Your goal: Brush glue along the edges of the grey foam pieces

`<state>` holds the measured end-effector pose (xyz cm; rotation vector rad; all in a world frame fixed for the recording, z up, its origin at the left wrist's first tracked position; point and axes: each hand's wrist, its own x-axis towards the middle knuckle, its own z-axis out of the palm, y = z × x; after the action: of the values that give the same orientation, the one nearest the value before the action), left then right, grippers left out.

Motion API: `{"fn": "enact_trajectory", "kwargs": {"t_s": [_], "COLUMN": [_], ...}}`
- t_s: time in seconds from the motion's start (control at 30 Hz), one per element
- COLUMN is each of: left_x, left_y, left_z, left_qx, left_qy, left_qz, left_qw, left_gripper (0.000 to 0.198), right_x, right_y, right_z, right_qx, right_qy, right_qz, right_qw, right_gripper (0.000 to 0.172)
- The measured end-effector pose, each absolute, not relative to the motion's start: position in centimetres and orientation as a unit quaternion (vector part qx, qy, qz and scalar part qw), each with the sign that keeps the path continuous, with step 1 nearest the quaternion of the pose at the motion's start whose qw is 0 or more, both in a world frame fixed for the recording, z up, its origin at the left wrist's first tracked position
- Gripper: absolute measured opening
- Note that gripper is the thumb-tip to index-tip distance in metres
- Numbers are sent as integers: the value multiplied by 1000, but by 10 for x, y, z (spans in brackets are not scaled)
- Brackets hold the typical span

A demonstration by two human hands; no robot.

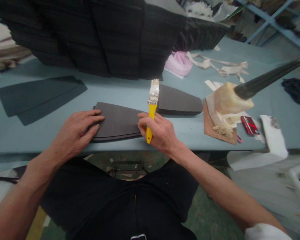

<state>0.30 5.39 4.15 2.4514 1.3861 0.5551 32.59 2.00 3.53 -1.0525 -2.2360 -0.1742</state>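
My right hand [158,131] is closed round the yellow handle of a paintbrush [152,107], whose pale bristles point away from me. A small stack of dark grey wedge-shaped sheets [117,120] lies at the table's near edge. My left hand [76,132] rests flat on the stack's left end, fingers stretched out. The brush stands upright at the stack's right end.
A second dark stack [178,101] lies just right of the brush. Right of it sits a glue-caked pot [227,103] with a dark handle on a brown pad. A red lighter [250,125], pink cloth [180,62], flat dark pieces [37,96] and tall black piles [102,36] occupy the blue table [190,128].
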Motion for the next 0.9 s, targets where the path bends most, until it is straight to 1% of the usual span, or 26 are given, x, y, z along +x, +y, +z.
{"fn": "enact_trajectory", "kwargs": {"t_s": [0.17, 0.33, 0.5, 0.7, 0.77, 0.9], "left_x": [0, -1, 0, -6, -6, 9], "left_y": [54, 53, 51, 51, 50, 44], "left_z": [35, 30, 25, 24, 29, 42], "left_qx": [848, 844, 845, 840, 843, 855], "left_qy": [475, 479, 468, 473, 471, 462], "left_qz": [199, 204, 222, 230, 230, 226], "left_qw": [129, 131, 131, 138, 124, 63], "left_gripper": [50, 52, 52, 46, 45, 43], "right_x": [292, 281, 283, 284, 284, 284], "right_y": [41, 53, 54, 50, 49, 50], "right_z": [36, 24, 12, 13, 13, 12], "right_qx": [-436, -423, -405, -393, -391, -392], "right_qy": [-843, -857, -850, -844, -844, -842], "right_qz": [6, 80, 129, 159, 162, 165], "right_qw": [315, 284, 311, 328, 330, 330], "right_gripper": [10, 15, 13, 9, 10, 12]}}
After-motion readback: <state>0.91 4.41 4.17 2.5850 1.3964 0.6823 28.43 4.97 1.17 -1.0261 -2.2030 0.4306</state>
